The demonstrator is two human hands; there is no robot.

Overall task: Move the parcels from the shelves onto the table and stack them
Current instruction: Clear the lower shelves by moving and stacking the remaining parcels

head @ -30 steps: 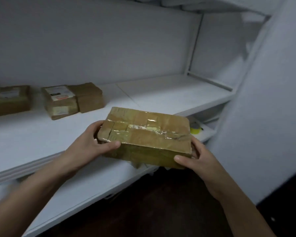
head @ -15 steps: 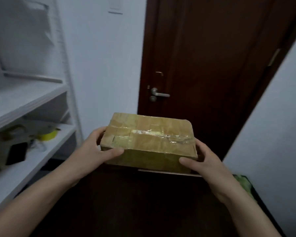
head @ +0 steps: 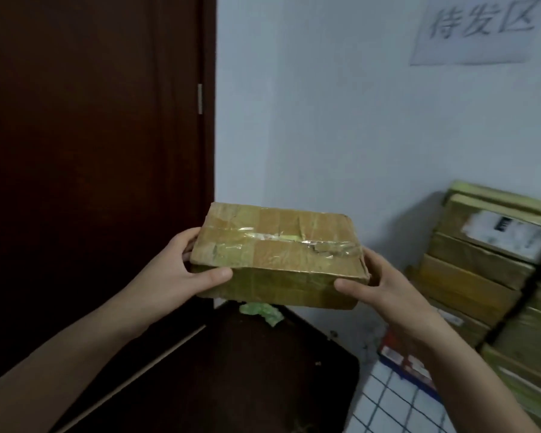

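Carrying one taped brown parcel (head: pixel 278 254) in mid-air, level, touching no surface. Gripping its left end with the left hand (head: pixel 185 273), thumb across the near face, fingers wrapped behind. Gripping its right end with the right hand (head: pixel 388 295) the same way.

Off the shelves already, so pickup is done for this one; placing not yet done.

Just right of the right hand and beyond it, against the wall: a stack of parcels (head: pixel 475 276), several layers high. Judging from that, a fair share of the job is finished.

Below the right hand: a checked tabletop (head: pixel 388 410), probably the table, though blurred and partly hidden by the arm.

Left to do: swing right, set this one on the stack, square it up. No shelves in view, so cannot tell how many parcels remain there.

Behind the left hand: a dark door (head: pixel 91 151).
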